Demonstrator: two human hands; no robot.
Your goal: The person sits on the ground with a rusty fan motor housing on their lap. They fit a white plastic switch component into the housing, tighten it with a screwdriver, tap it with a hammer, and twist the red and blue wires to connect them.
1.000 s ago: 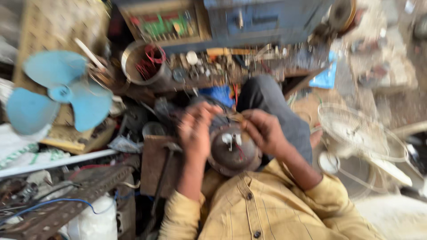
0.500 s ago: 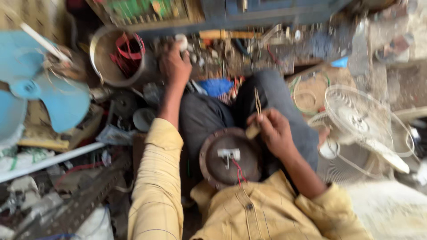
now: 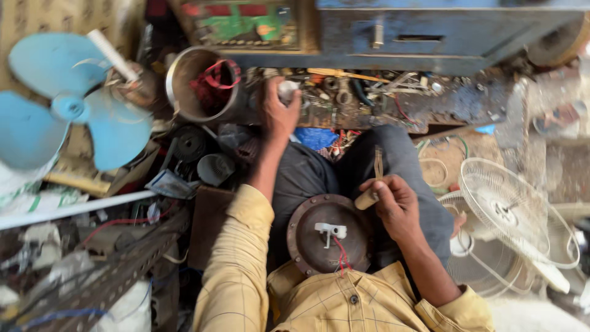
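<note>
1. A round motor housing (image 3: 329, 240) rests in the seated person's lap, between the knees.
2. The right hand (image 3: 396, 206) sits at the housing's right edge, gripping a wooden-handled tool (image 3: 370, 190) that points away from the body.
3. The left hand (image 3: 279, 110) reaches forward, past the knees, closed about a small pale object (image 3: 287, 90) at the edge of a cluttered workbench (image 3: 430, 101).
4. A metal pot (image 3: 203, 86) stands just left of that hand, with coiled wire in it.
5. A fan blade (image 3: 67, 107) lies far left.
6. A wire fan guard (image 3: 510, 212) lies right of the legs.
7. A drawer cabinet (image 3: 430, 34) stands behind the bench.
</note>
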